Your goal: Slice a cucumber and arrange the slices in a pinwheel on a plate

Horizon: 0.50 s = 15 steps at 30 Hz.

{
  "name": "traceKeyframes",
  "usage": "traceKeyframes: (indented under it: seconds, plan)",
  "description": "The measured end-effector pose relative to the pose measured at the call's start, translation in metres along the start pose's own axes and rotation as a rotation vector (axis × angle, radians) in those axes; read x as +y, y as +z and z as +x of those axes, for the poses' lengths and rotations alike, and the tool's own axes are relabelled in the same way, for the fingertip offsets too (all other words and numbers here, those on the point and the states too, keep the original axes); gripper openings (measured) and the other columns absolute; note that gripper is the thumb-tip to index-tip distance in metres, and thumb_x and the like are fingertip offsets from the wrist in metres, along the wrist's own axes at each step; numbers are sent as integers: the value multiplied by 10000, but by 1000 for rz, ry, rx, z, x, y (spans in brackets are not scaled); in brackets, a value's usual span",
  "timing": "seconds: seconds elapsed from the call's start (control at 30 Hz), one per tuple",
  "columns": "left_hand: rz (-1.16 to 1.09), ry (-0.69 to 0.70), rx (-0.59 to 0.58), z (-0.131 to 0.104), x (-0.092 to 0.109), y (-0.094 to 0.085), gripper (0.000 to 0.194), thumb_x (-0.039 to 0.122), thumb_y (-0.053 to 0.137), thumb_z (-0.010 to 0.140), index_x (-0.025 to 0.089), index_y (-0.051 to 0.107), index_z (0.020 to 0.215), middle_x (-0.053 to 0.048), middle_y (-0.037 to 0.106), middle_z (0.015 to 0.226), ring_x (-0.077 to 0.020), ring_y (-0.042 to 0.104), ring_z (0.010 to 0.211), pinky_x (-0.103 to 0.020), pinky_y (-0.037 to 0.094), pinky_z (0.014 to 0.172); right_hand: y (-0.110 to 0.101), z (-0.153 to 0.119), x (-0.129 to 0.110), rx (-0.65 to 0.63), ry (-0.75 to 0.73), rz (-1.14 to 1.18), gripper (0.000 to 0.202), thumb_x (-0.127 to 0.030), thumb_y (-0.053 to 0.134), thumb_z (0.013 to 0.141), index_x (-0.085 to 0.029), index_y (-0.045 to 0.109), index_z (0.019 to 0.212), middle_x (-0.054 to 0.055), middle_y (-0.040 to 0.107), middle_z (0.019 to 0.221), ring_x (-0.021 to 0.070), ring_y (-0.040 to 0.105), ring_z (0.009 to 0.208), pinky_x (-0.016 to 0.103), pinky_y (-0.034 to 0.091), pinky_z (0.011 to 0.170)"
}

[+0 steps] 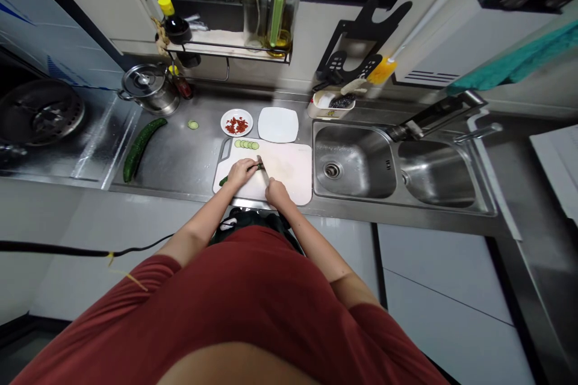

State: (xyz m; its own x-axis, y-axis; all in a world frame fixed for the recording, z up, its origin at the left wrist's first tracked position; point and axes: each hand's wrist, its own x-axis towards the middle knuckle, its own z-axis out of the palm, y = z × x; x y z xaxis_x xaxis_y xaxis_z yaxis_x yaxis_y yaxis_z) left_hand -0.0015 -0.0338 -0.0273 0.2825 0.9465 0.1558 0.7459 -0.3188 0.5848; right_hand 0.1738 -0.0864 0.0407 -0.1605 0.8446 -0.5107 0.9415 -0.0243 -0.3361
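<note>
On the white cutting board [293,171], my left hand [241,173] is wrapped over a dark green cucumber [223,181], whose ends show on both sides of the fingers. My right hand [277,192] grips the handle of a knife [263,172]. The blade is at the cucumber's right end, close to my left fingertips. Several round cucumber slices [246,144] lie in a row along the board's upper left. Behind the board stand a white plate of red chopped pieces [236,124] and a bare white square plate [278,124].
A whole cucumber [141,147] and a small slice [193,124] lie on the steel counter to the left. Behind them stands a lidded pot [150,89]. The double sink [354,159] adjoins the board's right side. A bottle rack [226,48] hangs above the counter.
</note>
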Motion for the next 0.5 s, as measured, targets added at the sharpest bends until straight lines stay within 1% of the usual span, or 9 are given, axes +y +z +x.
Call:
traceKeyframes:
  seconds: [0.27,0.5]
  plan:
    - [2,-16,-6,0,1,-1,248,328,510,924,240,695,1063,-49,689,1069,-187,615,1011,-304,475,919,-3,8,-7,9,7,21,264,-98,410,910,-93,539,1140,182,654,1096,249,639,1004,299,467,822]
    - [-10,-6,2,0,1,-1,245,324,515,922,240,694,1067,-48,690,1076,-185,618,1017,-299,477,914,-2,22,-13,40,8,27,292,-91,405,896,-97,533,1159,177,652,1097,256,634,1024,302,479,818]
